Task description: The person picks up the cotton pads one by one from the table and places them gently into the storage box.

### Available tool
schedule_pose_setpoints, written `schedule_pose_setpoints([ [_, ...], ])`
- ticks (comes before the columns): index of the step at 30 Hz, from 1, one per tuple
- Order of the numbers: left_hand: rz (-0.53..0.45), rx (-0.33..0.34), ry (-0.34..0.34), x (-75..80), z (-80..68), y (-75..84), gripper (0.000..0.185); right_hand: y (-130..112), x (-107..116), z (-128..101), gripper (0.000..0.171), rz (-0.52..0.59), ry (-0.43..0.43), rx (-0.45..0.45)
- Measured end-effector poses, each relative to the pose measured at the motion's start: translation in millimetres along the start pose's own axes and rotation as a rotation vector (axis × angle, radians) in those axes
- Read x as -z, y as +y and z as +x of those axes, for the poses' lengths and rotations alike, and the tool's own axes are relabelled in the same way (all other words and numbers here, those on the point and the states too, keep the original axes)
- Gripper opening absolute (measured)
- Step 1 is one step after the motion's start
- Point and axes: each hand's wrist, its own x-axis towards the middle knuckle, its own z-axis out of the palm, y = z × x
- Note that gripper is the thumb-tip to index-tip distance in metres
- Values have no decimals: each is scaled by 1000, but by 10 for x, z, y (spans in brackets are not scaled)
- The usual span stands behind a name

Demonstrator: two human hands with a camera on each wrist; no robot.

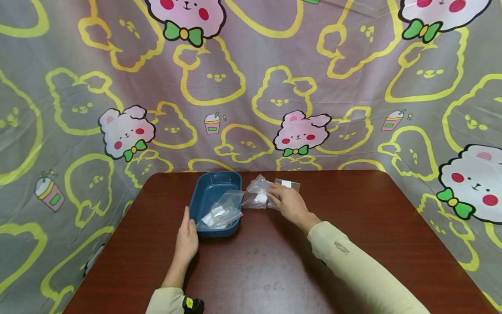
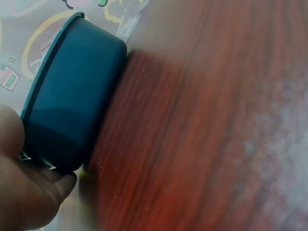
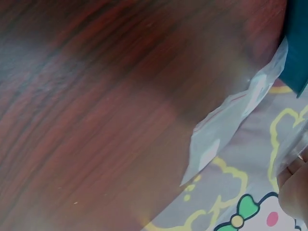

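Observation:
A blue rectangular tray [image 1: 215, 179] stands on the table, with several clear plastic bags [image 1: 221, 213] holding white pieces lying in its near half. My left hand [image 1: 187, 240] rests against the tray's near left corner, fingers extended along the outer wall. In the left wrist view, the thumb and fingers [image 2: 65, 185] touch the end of the tray [image 2: 72, 86]. Right of the tray, my right hand [image 1: 289, 201] pinches a clear zip bag [image 1: 259, 184] above the table. Other bags [image 1: 288, 183] with white pieces lie beneath and behind that hand; their number is partly hidden.
The brown wooden table [image 1: 255, 270] ends just behind the tray and bags. A patterned cloth curtain [image 1: 251, 87] surrounds its back and sides. In the right wrist view, flat bags [image 3: 216, 130] lie near the table edge, close to the tray.

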Motion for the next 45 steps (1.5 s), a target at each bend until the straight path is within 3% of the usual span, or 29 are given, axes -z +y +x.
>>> schedule_pose_setpoints([
  [10,-3,11,5,11,-16,-2,56,-220,-92,134,25,-11,-56,18],
  [25,0,-15,31,-8,20,21,56,-578,-273,303,29,-3,-97,140],
  [32,-5,-1,23,-19,27,8,56,-714,-341,375,27,11,-72,221],
  [45,10,-28,43,-21,20,-11,55,-1004,-523,471,27,-16,-85,273],
])
